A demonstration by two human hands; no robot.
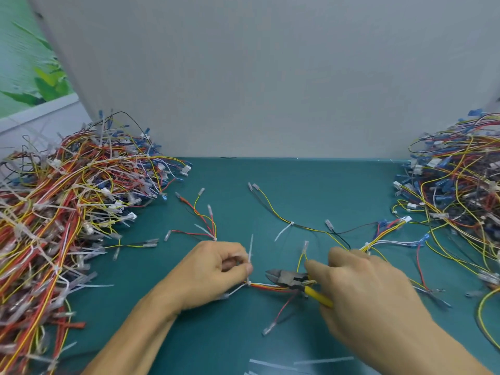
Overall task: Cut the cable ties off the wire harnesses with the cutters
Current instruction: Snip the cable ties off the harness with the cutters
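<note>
Right hand point(365, 290) grips cutters point(286, 278), nose pointing left; left hand point(213, 269) apparently pinches the upright cable tie point(250, 249).

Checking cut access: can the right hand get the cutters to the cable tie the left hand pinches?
Probably yes: the cutters in the right hand point at the cable tie, only bare harness wires between.

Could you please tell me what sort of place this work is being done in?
Most likely a wire-harness rework bench in a factory or workshop: a green mat, a left pile and right pile of tied harnesses, and cutters in the right hand.
</note>
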